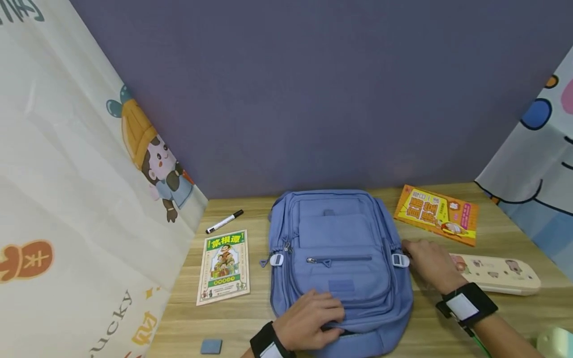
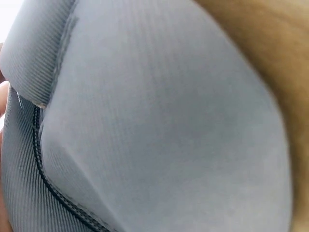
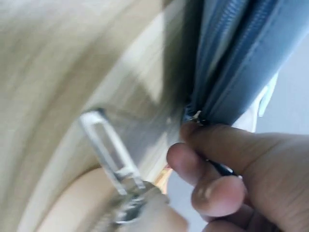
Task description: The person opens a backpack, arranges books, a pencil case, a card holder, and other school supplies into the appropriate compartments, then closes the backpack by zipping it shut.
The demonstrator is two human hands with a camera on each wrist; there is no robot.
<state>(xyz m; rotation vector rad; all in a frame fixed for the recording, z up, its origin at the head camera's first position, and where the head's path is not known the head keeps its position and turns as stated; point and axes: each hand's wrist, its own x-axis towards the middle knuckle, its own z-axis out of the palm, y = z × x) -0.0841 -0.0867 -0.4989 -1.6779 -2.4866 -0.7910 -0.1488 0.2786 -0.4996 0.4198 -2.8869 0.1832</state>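
Observation:
A blue backpack (image 1: 340, 233) lies on the table, its front with zipped pockets facing up. Near its lower edge my left hand (image 1: 309, 320) grips the fabric with curled fingers. In the left wrist view, blue-grey cloth (image 2: 164, 116) fills most of the frame, beside a dark zipper (image 2: 53, 191); only bits of the fingers show at the left edge. At the backpack's right side, my right hand (image 1: 431, 263) pinches a zipper pull. The right wrist view shows its thumb and finger at the zipper slider (image 3: 194, 116), at the end of the zipper teeth.
Right of the backpack lie an orange-yellow booklet (image 1: 436, 214) and a cream pencil case (image 1: 501, 273). To the left are a marker (image 1: 225, 222), a green-and-cream booklet (image 1: 224, 267) and a small blue block (image 1: 211, 346). A pale green object (image 1: 555, 343) stands at lower right.

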